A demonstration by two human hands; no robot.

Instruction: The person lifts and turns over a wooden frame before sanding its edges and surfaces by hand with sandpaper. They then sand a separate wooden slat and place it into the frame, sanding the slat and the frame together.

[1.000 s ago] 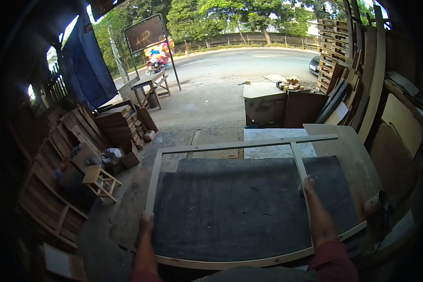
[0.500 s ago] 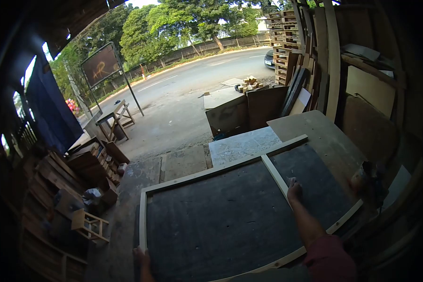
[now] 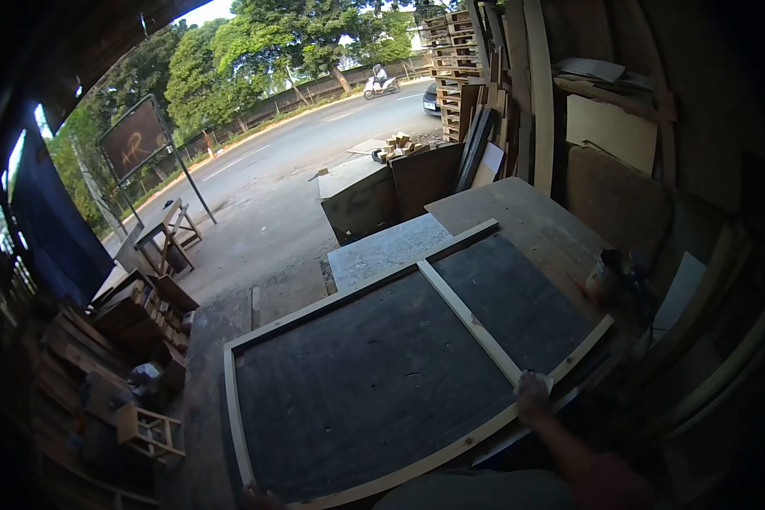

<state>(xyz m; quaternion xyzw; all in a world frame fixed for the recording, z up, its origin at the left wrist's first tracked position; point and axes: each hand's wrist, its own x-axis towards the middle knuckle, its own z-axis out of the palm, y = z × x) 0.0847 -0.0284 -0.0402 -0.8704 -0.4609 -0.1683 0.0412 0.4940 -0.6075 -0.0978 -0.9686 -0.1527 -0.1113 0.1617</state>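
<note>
A wooden frame of pale strips lies on a dark board, with a crossbar joining its two long rails. My right hand is closed at the near end of the crossbar, where it meets the near rail. At the bottom edge of the view, my left hand grips the frame's near left corner, by the end of the left strip. Most of the left hand is cut off or in shadow.
A brown sheet and a pale speckled panel adjoin the dark board. A can-like container stands at the right. A small wooden stool is at left. Stacked pallets and leaning planks stand beyond; a motorcycle rider is on the road.
My right hand has moved along the crossbar toward me, from its middle to its near end. My left hand has shifted to the near left corner. The camera view has turned right.
</note>
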